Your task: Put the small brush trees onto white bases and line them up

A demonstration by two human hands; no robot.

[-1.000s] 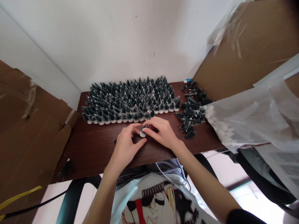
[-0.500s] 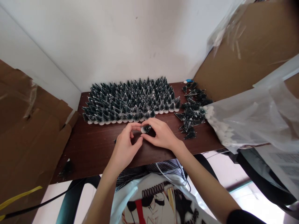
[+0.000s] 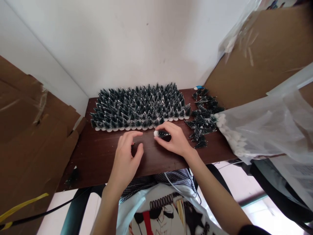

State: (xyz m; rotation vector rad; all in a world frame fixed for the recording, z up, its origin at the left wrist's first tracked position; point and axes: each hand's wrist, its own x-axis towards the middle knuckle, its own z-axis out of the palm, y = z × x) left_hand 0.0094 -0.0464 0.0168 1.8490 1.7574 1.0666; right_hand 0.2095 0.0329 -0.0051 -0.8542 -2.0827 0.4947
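Observation:
Between the thumb and fingers of my right hand (image 3: 173,138) lies a miniature Christmas tree (image 3: 163,133), dark green with a white base, held on its side just above the table. My left hand (image 3: 129,150) is apart from it to the left, thumb and fingers spread with nothing seen in them. A small dark bit shows behind its fingers, too hidden to name. Just beyond both hands, a dense block of miniature trees (image 3: 137,107) stands upright in rows, frosted white, with white bases along the front.
Loose trees (image 3: 201,124) lie heaped on the right of the brown table (image 3: 97,163). Beside them a clear plastic bag (image 3: 259,127) holds white pieces. Cardboard boxes (image 3: 31,130) flank the left, and another cardboard box (image 3: 264,49) the right. One tree (image 3: 72,176) sits at the front left.
My hands have drawn apart. The left hand has let go of the tree's base and opened, while the right hand has shifted slightly right, keeping the tree.

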